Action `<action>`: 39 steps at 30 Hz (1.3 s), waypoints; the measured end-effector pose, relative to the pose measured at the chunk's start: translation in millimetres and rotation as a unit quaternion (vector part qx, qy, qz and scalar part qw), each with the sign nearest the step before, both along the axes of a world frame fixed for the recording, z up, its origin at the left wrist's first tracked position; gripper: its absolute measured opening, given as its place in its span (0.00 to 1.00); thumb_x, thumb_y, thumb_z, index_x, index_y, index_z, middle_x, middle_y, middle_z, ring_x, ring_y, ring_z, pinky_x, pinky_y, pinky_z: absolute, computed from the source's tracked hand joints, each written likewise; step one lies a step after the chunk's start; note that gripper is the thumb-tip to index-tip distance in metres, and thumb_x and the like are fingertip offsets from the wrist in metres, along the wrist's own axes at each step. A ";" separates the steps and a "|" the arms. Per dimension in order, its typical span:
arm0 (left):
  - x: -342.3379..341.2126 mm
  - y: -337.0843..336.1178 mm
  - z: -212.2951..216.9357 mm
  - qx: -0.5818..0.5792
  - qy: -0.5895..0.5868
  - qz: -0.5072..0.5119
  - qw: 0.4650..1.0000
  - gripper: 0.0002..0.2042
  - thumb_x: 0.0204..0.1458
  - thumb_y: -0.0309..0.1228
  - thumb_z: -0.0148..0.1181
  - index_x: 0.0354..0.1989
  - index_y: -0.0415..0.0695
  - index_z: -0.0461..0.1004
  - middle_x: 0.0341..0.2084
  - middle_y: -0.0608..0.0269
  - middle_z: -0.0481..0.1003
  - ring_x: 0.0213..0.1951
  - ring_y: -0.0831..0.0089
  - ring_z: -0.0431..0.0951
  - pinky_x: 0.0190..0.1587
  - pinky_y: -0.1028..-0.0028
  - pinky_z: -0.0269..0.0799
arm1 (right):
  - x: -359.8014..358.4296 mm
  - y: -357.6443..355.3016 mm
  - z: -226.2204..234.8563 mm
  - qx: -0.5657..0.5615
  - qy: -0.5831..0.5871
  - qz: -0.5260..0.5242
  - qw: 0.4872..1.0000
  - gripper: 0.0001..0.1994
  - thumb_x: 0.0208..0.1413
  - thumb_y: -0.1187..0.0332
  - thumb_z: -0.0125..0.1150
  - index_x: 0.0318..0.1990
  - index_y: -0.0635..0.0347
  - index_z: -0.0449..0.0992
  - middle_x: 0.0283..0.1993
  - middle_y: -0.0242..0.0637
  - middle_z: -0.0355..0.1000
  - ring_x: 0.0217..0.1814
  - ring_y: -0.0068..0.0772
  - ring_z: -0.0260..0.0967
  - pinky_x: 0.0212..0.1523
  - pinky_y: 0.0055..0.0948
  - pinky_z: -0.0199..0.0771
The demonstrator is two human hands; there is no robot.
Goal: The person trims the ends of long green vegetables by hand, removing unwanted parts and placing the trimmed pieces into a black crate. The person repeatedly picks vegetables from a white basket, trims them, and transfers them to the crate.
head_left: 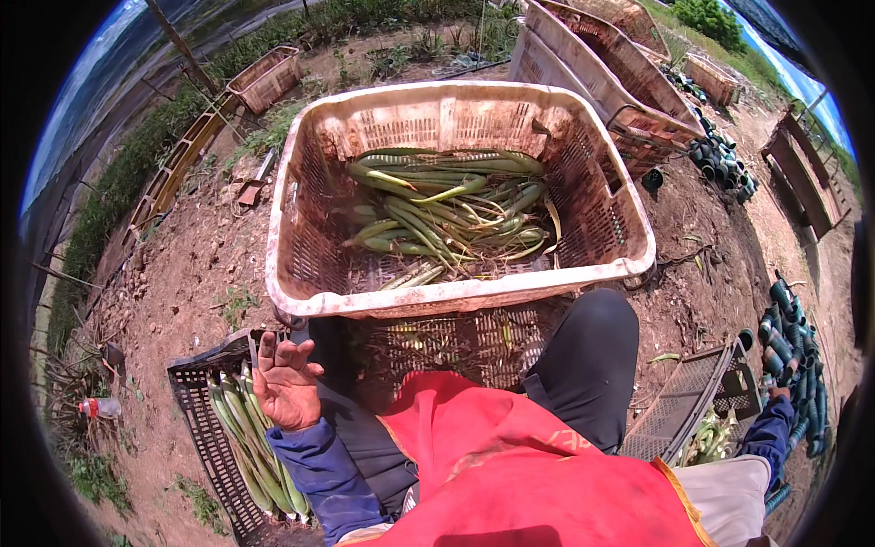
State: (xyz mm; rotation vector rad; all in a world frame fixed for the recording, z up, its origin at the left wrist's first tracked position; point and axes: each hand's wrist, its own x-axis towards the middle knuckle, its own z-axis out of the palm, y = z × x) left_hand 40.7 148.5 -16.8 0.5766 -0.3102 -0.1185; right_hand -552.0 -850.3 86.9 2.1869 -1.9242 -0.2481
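Note:
In front of my knees stands a large, dirt-stained whitish plastic crate [474, 298] with slotted walls. Long, thick green leafy plants [447, 205] lie piled inside it, some with dry, stringy ends. My left hand [287, 383] is raised, palm up with its fingers apart, and holds nothing. Below it, a black slatted crate [196, 428] holds long green leaves [246, 438] with pale ends. Far out to the right, my right hand [778, 393] reaches to a heap of dark green tube-like pots [795, 356]; its fingers are too small and partly hidden to read.
At my right stands another dark crate [670, 410] with pale green plant pieces [711, 438]. Large stained crates [583, 55] are stacked at the back right, with more dark pots [720, 159] beside them. A plastic bottle [100, 407] lies on the dirt at left.

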 end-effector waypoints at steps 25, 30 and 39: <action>16.6 -17.4 -13.7 0.308 0.242 0.104 0.914 0.21 0.68 0.37 0.51 0.64 0.37 0.65 0.50 0.49 0.79 0.49 0.56 0.82 0.38 0.60 0.86 | 826.7 668.6 -217.7 0.389 0.149 0.823 0.386 0.16 0.49 0.58 0.65 0.41 0.60 0.77 0.38 0.48 0.78 0.45 0.56 0.77 0.45 0.50 0.78; 17.2 -15.7 -12.3 0.305 0.237 0.109 0.916 0.21 0.67 0.35 0.52 0.63 0.36 0.65 0.51 0.50 0.78 0.49 0.58 0.82 0.39 0.59 0.86 | 790.0 701.1 -285.9 0.360 0.164 0.847 0.354 0.35 0.51 0.60 0.64 0.68 0.51 0.63 0.62 0.49 0.69 0.59 0.53 0.72 0.54 0.49 0.73; 16.4 -21.2 -6.9 0.345 0.217 0.102 0.908 0.22 0.66 0.36 0.55 0.62 0.34 0.66 0.51 0.50 0.78 0.49 0.60 0.83 0.39 0.62 0.85 | 758.2 685.9 -309.4 0.347 0.163 0.798 0.465 0.38 0.40 0.48 0.75 0.57 0.60 0.70 0.47 0.51 0.77 0.52 0.53 0.75 0.56 0.53 0.65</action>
